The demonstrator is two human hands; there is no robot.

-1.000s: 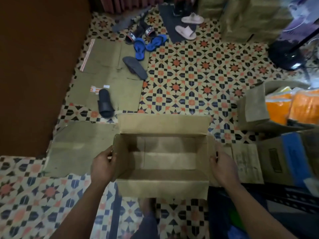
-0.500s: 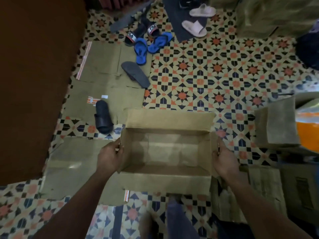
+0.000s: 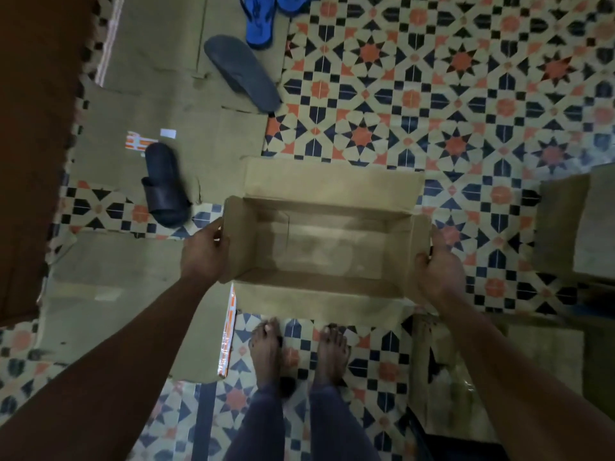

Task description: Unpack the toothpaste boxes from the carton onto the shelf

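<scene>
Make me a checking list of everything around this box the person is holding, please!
Surface: patterned tile floor, partly covered by flattened cardboard sheets.
Job's things: carton is open and looks empty inside; no toothpaste boxes or shelf seen.
Clutter: grey flip-flop, black slide and blue flip-flop lie loose on the floor.
Grips: left hand holds the carton's left wall; right hand holds its right wall.
Cables: nothing seen.
Surroundings: brown panel at the left, another carton at the right, bare feet by the carton's near flap.
</scene>
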